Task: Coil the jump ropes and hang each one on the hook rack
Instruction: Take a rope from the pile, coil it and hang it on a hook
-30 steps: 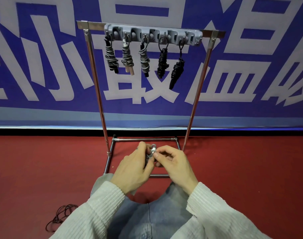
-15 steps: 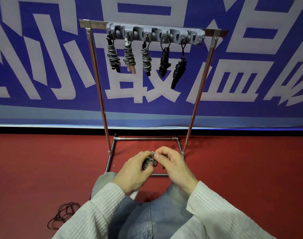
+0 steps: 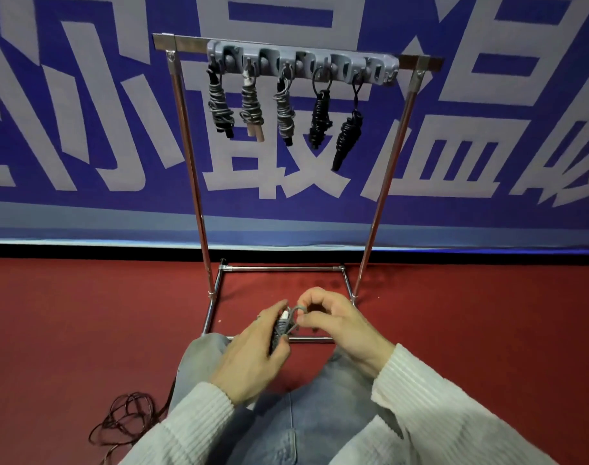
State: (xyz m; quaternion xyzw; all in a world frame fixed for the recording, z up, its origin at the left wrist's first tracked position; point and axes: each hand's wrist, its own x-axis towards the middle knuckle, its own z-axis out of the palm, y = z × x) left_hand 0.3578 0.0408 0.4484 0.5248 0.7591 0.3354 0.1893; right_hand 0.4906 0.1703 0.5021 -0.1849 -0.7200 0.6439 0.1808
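Here, the grey jump rope (image 3: 281, 330) is a tight coiled bundle held low in the middle of the scene, above the person's denim-covered knees (image 3: 320, 407) and just near of the stand's base bar. The left hand (image 3: 252, 354) wraps its fingers and thumb around the bundle from the left, clamped on the coils. The right hand (image 3: 336, 325) sits close beside it on the right, its thumb and forefinger pinching a small loop of the rope's cord that rises from the top of the bundle; the remaining fingers are curled above. The two hands are together, nearly touching across the rope. Both arms wear pale ribbed sleeves (image 3: 430, 407).

Farther away stands a metal stand (image 3: 199, 209) with two slanting uprights, a square base frame on the floor and a top bar carrying a grey hook rack (image 3: 303, 63). Five coiled ropes hang from the rack: three grey ones (image 3: 252, 105) on the left and two black ones (image 3: 320, 117) to their right. The rightmost hooks carry nothing.

On the near left, a loose tangle of dark cord (image 3: 125, 417) lies on the red floor (image 3: 68, 330), beside the left knee. Behind the stand runs a blue banner (image 3: 487, 112) with large pale characters.
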